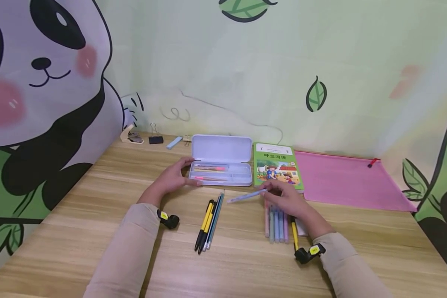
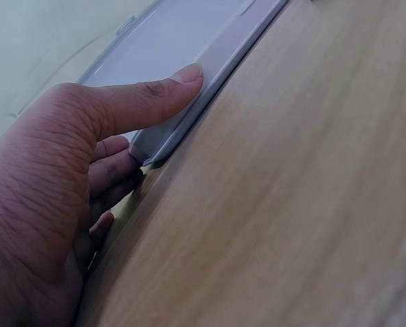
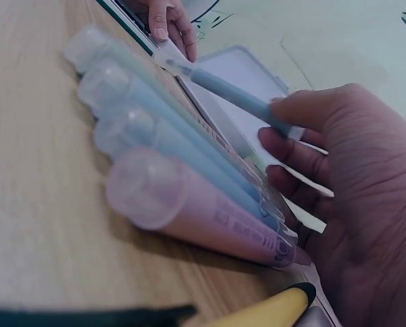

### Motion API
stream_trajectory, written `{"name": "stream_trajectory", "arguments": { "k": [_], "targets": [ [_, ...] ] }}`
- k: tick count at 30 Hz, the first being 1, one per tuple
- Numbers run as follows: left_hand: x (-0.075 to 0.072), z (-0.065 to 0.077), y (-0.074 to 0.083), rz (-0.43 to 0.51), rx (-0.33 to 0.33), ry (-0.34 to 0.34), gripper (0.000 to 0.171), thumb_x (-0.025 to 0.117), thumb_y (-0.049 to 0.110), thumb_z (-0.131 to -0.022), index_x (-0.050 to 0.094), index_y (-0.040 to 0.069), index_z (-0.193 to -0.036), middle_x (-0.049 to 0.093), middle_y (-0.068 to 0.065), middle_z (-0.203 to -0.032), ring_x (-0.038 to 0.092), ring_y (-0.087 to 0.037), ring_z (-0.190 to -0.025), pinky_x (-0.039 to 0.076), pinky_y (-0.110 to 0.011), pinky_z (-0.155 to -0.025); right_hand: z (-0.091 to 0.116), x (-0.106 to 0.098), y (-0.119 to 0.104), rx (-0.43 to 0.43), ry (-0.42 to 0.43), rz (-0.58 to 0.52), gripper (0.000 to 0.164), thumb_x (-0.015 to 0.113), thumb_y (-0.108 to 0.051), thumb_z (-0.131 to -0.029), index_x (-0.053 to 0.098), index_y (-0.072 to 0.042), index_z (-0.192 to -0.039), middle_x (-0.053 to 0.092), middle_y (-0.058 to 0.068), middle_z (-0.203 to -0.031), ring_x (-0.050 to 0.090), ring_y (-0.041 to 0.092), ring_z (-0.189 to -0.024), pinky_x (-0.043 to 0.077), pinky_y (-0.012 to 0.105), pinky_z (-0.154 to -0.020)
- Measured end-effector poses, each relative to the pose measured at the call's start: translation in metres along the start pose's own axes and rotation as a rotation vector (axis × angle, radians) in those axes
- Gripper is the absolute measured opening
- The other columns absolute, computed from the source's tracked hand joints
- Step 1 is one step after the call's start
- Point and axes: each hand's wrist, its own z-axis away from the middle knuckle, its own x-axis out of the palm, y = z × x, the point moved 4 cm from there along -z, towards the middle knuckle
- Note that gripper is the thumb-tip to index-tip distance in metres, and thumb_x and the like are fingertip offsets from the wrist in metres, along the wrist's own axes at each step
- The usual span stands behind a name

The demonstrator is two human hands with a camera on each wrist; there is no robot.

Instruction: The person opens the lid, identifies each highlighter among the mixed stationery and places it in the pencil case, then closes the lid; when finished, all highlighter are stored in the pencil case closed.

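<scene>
My left hand (image 1: 173, 177) holds the left end of an open white pencil case (image 1: 242, 180), thumb along its front wall and fingers around the side. Inside the case's tray lie several thin pens or pencils with pink parts (image 1: 217, 168). My right hand (image 1: 284, 198) pinches a light blue marker (image 1: 246, 196) by one end between thumb and fingers. The marker's clear-capped end points left toward the case. Under this hand, a row of pastel markers with clear caps (image 3: 148, 191) lies side by side on the table, their far ends partly hidden by the hand in the head view.
Between the hands lie yellow-and-black pens (image 1: 205, 223) and blue pencils (image 1: 216, 219). Another yellow pen (image 1: 294, 234) is beside the markers. Behind are a green book (image 1: 275, 153), a pink zip pouch (image 1: 350, 182), a black binder clip (image 1: 156, 140), a light blue strip (image 1: 174, 142) and a stapler-like item (image 1: 131, 135).
</scene>
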Motion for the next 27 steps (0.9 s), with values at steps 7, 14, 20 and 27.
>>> {"name": "stream_trajectory", "arguments": {
  "k": [7,14,20,27],
  "targets": [
    [-0.004,0.0,0.001,0.011,0.012,0.012,0.101,0.088,0.051,-0.07,0.038,0.021,-0.153,0.041,-0.005,-0.157,0.034,-0.032,-0.145,0.021,-0.057,-0.12,-0.006,-0.007,-0.001,0.057,0.136,-0.17,0.029,0.067,-0.03,-0.098,0.07,-0.004,-0.112,0.073,0.008,-0.099,0.068,0.026,-0.094,0.057,0.035,-0.084],
    [0.001,0.001,0.0,0.011,0.011,-0.002,0.105,0.088,0.054,-0.069,0.037,0.021,-0.154,0.039,-0.004,-0.158,0.031,-0.033,-0.147,0.019,-0.057,-0.12,-0.008,-0.003,-0.019,0.13,0.287,-0.389,0.036,0.065,-0.024,-0.1,0.064,0.007,-0.118,0.073,0.003,-0.093,0.068,0.013,-0.087,0.057,0.031,-0.079],
    [0.002,0.001,-0.002,0.019,-0.001,0.003,0.106,0.088,0.054,-0.068,0.036,0.022,-0.154,0.04,-0.004,-0.157,0.034,-0.031,-0.144,0.02,-0.055,-0.12,-0.031,0.035,-0.057,0.172,0.336,-0.434,0.031,0.067,-0.021,-0.098,0.067,0.005,-0.116,0.076,0.008,-0.095,0.069,0.018,-0.089,0.058,0.033,-0.077],
    [-0.001,-0.001,-0.001,0.006,0.016,0.008,0.105,0.088,0.055,-0.068,0.037,0.021,-0.154,0.042,-0.004,-0.157,0.034,-0.031,-0.145,0.021,-0.055,-0.12,-0.072,0.079,-0.08,0.111,0.369,-0.31,0.02,0.068,-0.024,-0.097,0.07,-0.005,-0.104,0.076,0.006,-0.092,0.069,0.025,-0.091,0.052,0.027,-0.072]
  ]
}}
